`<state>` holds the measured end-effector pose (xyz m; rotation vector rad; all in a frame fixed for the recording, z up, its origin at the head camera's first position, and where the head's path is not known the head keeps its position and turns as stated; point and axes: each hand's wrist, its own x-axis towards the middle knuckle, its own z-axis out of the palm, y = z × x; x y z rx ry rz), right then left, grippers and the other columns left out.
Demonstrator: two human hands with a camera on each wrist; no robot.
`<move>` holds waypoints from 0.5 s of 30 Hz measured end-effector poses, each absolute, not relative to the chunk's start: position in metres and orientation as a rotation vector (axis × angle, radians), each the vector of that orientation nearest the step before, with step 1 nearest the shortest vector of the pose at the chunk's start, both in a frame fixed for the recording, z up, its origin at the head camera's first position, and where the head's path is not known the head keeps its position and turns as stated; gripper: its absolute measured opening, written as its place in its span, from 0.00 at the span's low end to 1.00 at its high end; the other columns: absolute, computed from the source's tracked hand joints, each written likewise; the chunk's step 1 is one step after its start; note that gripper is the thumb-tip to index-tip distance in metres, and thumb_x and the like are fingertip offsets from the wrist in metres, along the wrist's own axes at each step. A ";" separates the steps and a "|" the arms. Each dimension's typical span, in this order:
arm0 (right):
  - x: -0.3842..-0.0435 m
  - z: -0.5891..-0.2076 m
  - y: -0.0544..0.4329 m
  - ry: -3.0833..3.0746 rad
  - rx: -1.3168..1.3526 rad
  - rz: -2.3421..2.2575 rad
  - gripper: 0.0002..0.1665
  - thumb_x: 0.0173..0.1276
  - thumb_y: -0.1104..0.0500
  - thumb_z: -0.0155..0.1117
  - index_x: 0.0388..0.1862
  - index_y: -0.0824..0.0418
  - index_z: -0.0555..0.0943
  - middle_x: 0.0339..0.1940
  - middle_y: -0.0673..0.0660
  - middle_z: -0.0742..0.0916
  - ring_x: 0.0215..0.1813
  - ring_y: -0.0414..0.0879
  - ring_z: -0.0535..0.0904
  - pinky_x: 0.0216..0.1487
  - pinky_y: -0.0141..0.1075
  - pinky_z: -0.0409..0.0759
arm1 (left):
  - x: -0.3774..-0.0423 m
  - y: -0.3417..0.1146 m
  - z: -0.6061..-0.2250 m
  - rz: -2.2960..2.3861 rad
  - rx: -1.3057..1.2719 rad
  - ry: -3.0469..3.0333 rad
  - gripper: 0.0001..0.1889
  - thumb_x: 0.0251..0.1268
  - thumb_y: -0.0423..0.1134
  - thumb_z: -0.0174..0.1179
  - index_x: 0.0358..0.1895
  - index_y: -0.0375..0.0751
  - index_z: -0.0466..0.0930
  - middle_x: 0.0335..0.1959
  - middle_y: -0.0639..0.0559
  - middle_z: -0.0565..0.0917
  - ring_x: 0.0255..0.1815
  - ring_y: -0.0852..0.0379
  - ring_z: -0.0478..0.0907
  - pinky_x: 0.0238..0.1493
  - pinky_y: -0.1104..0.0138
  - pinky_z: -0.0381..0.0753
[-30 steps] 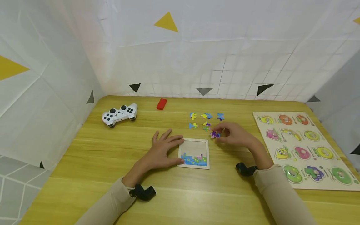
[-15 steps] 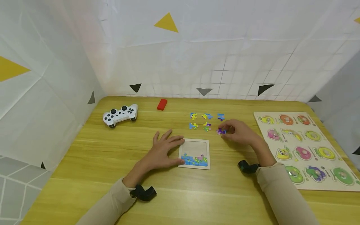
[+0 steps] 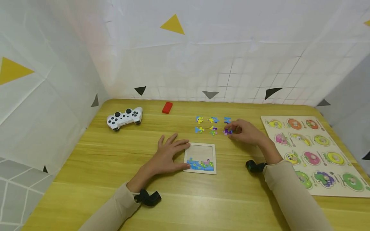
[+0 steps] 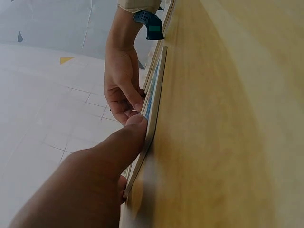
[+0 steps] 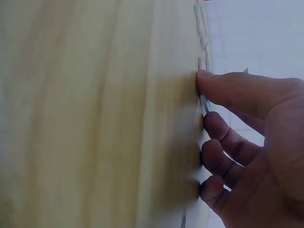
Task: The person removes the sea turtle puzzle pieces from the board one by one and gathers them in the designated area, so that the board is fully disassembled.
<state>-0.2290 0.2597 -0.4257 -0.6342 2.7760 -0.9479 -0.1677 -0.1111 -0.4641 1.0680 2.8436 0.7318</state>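
Observation:
In the head view my left hand (image 3: 167, 157) rests at the left side of a small square puzzle tray (image 3: 214, 158), its fingers spread and its thumb on the border. Blue and pink puzzle pieces (image 3: 199, 165) fill the tray's near part; its far part shows bare wood. My right hand (image 3: 245, 132) pinches a purple jigsaw piece (image 3: 226, 132) between thumb and fingertips, low at the table. In the right wrist view this jigsaw piece (image 5: 204, 104) looks slightly tilted. Several loose puzzle pieces (image 3: 199, 129) lie in two rows just left of and beyond that hand.
At the right lies a large wooden fruit and vegetable peg board (image 3: 310, 157), near my right forearm. A white game controller (image 3: 125, 118) sits at the back left, and a red block (image 3: 167, 107) near the table's far edge. White cloth (image 3: 185, 64) hangs around the table (image 3: 196, 205).
My right hand has carried the purple jigsaw piece right and then slightly away, to the right end of the nearer row. The left hand stays on the tray.

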 end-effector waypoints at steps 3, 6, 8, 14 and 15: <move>-0.232 -0.427 0.260 2.758 -0.637 -0.956 0.19 0.68 0.63 0.71 0.57 0.64 0.83 0.46 0.63 0.84 0.45 0.51 0.78 0.49 0.43 0.78 | -0.167 -0.111 -0.464 0.735 1.068 2.841 0.42 0.58 0.67 0.66 0.75 0.56 0.70 0.77 0.60 0.69 0.85 0.39 0.47 0.75 0.31 0.31; -0.234 -0.426 0.260 2.747 -0.632 -0.964 0.20 0.68 0.63 0.70 0.58 0.64 0.83 0.47 0.63 0.84 0.46 0.52 0.78 0.50 0.45 0.78 | -0.167 -0.112 -0.464 0.731 1.067 2.840 0.42 0.58 0.67 0.66 0.75 0.56 0.70 0.77 0.60 0.69 0.85 0.40 0.47 0.75 0.31 0.31; -0.235 -0.425 0.260 2.745 -0.628 -0.967 0.20 0.69 0.63 0.69 0.59 0.65 0.83 0.48 0.64 0.84 0.46 0.52 0.79 0.50 0.45 0.78 | -0.167 -0.112 -0.464 0.727 1.069 2.842 0.42 0.58 0.67 0.66 0.75 0.57 0.70 0.77 0.60 0.69 0.85 0.40 0.47 0.76 0.31 0.31; -0.239 -0.426 0.262 2.749 -0.637 -0.958 0.20 0.69 0.64 0.69 0.59 0.65 0.83 0.48 0.64 0.85 0.45 0.52 0.78 0.48 0.42 0.77 | -0.167 -0.111 -0.463 0.752 1.090 2.841 0.42 0.56 0.69 0.67 0.73 0.57 0.72 0.76 0.60 0.71 0.85 0.38 0.48 0.75 0.31 0.32; -0.240 -0.426 0.262 2.748 -0.642 -0.956 0.20 0.69 0.64 0.69 0.59 0.65 0.83 0.48 0.64 0.85 0.45 0.52 0.78 0.48 0.42 0.77 | -0.167 -0.111 -0.463 0.751 1.090 2.842 0.42 0.56 0.69 0.67 0.73 0.57 0.72 0.76 0.60 0.71 0.85 0.38 0.48 0.75 0.30 0.32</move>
